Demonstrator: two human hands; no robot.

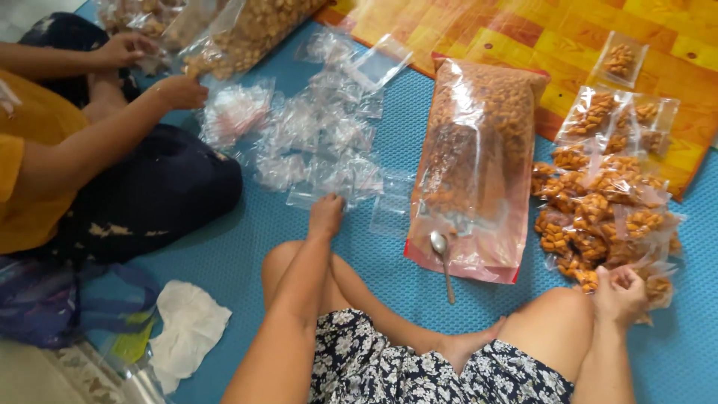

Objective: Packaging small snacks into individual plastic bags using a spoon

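I am sitting on a blue mat (pixel 247 247), looking down at my bare knees. The landmark is a big clear bag of orange snack pieces (pixel 479 161) lying flat in front of me, with a metal spoon (pixel 443 258) resting at its near end.

To the left of the big bag, my left hand (pixel 326 215) reaches forward, fingers curled down onto the near edge of a loose heap of empty small clear bags (pixel 321 146); it seems to pinch one, though I cannot tell for certain.

To the right of the big bag lies a pile of small filled packets (pixel 606 202). My right hand (pixel 619 293) is at its near edge, fingers closed around one packet.

Many packets are already filled, yet the big bag looks mostly full and plenty of empty bags remain, so I judge the packing is well under half done.

Far left of the big bag, another person's hands (pixel 153 71) work at a second large snack bag (pixel 247 34).
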